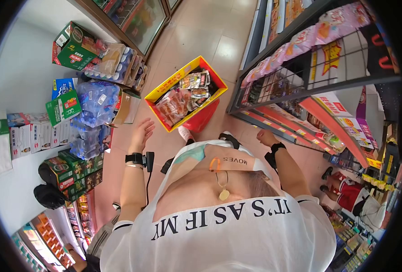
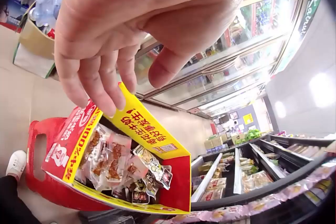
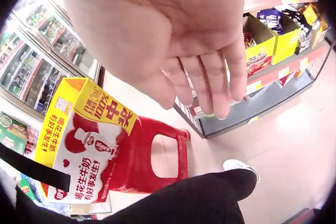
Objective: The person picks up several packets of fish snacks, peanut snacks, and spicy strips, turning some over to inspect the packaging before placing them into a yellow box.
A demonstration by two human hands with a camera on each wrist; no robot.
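My left hand (image 1: 142,133) is held out with loosely bent fingers, beside the near left end of a yellow and red cardboard box (image 1: 215,93). In the left wrist view its fingertips overlap the rim of that box. Packets of sealed snacks (image 1: 173,105) fill the box, some clear with reddish-brown food, others printed. The box sits on a red plastic stool (image 3: 149,153) with a cut-out handle hole. My right hand (image 3: 173,45) hangs to the right of the stool, fingers slightly bent and holding nothing.
At the left stand wrapped bottle packs (image 1: 96,102) and a green carton (image 1: 76,47). A black wire-sided shelf (image 1: 291,77) with pink snack bags runs along the right. Glass-door fridges (image 2: 220,61) line the far side. Another person (image 1: 350,195) is at the right.
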